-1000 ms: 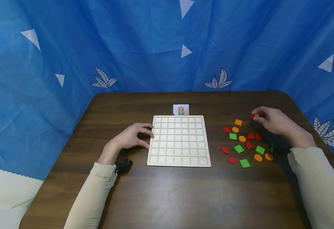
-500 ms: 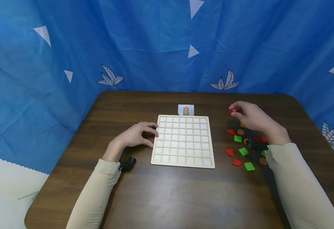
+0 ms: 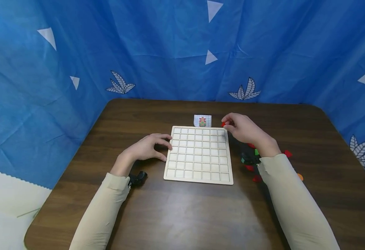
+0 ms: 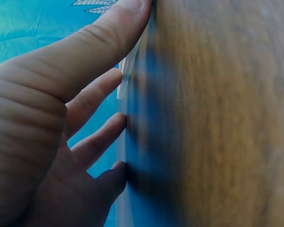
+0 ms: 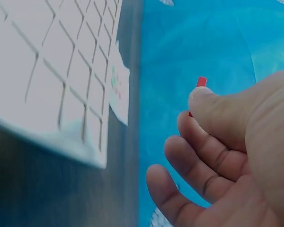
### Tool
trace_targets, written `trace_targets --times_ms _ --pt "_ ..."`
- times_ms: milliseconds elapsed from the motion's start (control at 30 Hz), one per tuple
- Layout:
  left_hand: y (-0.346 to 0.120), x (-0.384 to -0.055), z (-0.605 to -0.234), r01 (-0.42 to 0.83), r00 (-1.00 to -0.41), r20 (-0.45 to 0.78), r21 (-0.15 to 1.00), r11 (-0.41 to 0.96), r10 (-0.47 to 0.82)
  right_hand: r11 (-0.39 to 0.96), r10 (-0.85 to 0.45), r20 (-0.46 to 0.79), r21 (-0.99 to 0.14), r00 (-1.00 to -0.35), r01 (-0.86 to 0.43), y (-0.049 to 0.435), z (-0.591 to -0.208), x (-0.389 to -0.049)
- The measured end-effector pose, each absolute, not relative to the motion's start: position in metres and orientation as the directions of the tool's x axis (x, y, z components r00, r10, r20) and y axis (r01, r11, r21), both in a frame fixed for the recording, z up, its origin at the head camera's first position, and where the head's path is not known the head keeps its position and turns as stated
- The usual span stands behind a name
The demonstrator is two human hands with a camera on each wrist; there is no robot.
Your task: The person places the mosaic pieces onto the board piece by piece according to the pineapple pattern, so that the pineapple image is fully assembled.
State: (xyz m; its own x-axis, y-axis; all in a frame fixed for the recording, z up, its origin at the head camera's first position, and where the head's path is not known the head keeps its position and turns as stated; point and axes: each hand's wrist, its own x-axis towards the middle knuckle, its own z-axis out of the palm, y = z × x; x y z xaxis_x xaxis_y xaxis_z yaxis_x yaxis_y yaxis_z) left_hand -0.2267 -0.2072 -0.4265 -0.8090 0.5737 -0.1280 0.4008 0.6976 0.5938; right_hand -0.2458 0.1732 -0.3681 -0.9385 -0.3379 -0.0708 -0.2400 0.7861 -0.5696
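A pale gridded board (image 3: 198, 182) lies in the middle of the table in the head view. My left hand (image 3: 144, 147) rests at its left edge, fingertips and thumb right at the rim. In the left wrist view the fingers of that left hand (image 4: 85, 109) are spread and relaxed. Above the board's far right corner, my right hand (image 3: 243, 128) pinches a small red piece (image 5: 202, 82) between thumb and index finger. The other fingers of the right hand (image 5: 213, 161) are loosely bent. A small printed pattern card (image 3: 202, 121) lies just behind the board.
Red, green and orange flat pieces, such as a red one (image 3: 288, 153) and an orange one (image 3: 300, 176), lie right of the board, partly hidden under the right forearm. A blue curtain (image 3: 169, 52) hangs behind the dark wooden table (image 3: 185, 215).
My right hand has carried the red piece leftward from beyond the scattered pieces to the board's far right corner. The left hand has stayed at the board's left edge. The head view shifted slightly.
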Motion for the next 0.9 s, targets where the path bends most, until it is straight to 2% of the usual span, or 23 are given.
trace_targets --times_ms 300,733,900 --pt "-0.211 -0.232 -0.426 0.404 -0.799 -0.144 0.590 0.699 0.584 0.760 -0.334 -0.121 -0.621 -0.935 -0.191 0.133 -0.387 -0.243" --pt "-0.209 -0.226 -0.425 0.413 -0.803 -0.123 0.592 0.692 0.584 0.765 -0.436 -0.092 -0.562 -0.895 -0.315 0.101 -0.404 -0.251" --pt "-0.208 -0.225 -0.425 0.403 -0.804 -0.128 0.600 0.691 0.581 0.767 -0.452 -0.102 -0.552 -0.886 -0.327 0.096 -0.412 -0.253"
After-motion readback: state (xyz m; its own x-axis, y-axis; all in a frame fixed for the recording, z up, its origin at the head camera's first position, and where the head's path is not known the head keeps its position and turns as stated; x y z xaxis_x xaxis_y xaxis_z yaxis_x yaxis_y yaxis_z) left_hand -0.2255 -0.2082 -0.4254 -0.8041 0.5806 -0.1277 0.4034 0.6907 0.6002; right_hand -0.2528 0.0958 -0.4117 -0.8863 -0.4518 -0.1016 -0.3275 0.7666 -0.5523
